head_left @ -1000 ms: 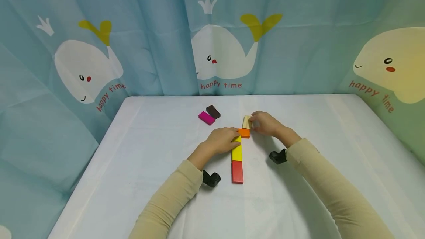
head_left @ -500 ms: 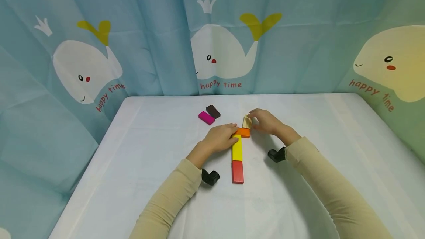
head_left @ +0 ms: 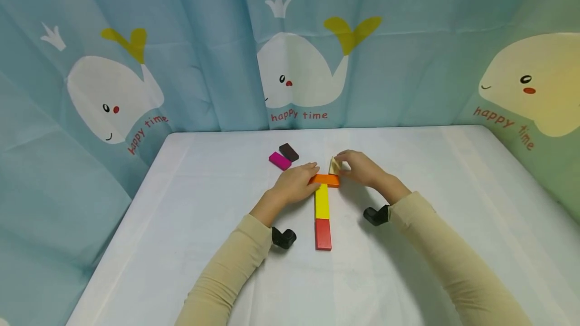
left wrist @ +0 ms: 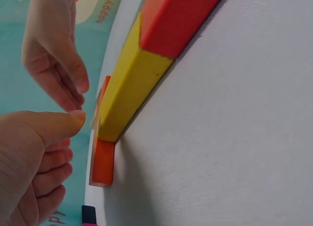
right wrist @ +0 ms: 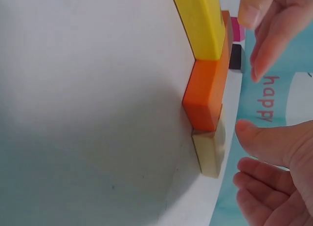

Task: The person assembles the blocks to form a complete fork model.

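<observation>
A red block (head_left: 323,234), a yellow block (head_left: 322,202) and an orange block (head_left: 327,180) lie joined on the white table, the orange one crosswise at the far end. A cream block (right wrist: 210,152) touches the orange block's right end. My left hand (head_left: 294,184) hovers around the orange block's left end; in the left wrist view its fingers are loosely bent with nothing between them. Beside the cream block is my right hand (head_left: 362,169), partly covering it in the head view. The right wrist view shows that thumb (right wrist: 249,133) apart from the block.
Behind the left hand, a magenta block (head_left: 280,160) and a dark brown block (head_left: 289,152) lie side by side. A blue curtain (head_left: 204,64) with whale prints hangs along the table's (head_left: 217,165) back edge. Each wrist carries a black camera mount (head_left: 284,238).
My left hand has slid away from the yellow block toward the orange block's left end, uncovering more of both. The right hand stays by the cream block, with only small finger shifts.
</observation>
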`<act>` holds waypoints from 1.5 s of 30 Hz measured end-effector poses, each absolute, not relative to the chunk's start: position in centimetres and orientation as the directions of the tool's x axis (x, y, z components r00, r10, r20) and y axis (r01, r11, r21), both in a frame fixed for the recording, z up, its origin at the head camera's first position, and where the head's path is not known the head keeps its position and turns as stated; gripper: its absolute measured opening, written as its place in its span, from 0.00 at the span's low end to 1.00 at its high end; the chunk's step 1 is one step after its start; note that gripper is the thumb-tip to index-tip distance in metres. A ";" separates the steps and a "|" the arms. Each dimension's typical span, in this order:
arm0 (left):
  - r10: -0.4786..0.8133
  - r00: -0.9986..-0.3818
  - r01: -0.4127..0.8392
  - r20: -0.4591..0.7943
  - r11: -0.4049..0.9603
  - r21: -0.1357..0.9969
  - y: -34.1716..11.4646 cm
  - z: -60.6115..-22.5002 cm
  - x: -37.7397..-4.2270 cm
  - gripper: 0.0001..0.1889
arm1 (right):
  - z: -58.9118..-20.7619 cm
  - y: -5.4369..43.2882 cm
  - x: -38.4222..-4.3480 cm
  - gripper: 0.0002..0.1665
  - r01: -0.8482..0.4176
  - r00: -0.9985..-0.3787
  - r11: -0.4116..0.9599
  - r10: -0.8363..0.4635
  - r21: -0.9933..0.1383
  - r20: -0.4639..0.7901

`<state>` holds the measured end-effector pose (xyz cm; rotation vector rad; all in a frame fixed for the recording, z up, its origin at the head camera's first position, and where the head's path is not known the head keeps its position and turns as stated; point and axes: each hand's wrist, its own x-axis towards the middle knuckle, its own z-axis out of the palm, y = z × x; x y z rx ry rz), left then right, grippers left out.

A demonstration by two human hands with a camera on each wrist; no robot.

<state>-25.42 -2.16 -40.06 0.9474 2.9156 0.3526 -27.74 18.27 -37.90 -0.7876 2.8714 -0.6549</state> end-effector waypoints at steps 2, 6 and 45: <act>0.587 -0.809 0.574 0.024 0.781 0.245 -2.3 -40.0 -25.6 0.26 | -38.0 18.1 -27.5 0.20 -0.460 -0.864 0.773 -0.503 -0.436 0.019; 0.581 -0.813 0.567 0.025 0.782 0.260 -2.4 -39.9 -25.7 0.25 | -38.1 17.7 -27.1 0.17 -0.476 -0.856 0.761 -0.516 -0.441 0.035; 0.313 -0.949 0.308 0.035 0.901 0.306 -5.4 -40.2 -30.9 0.29 | -38.6 14.1 -21.5 0.23 -0.504 -0.838 0.749 -0.545 -0.431 0.033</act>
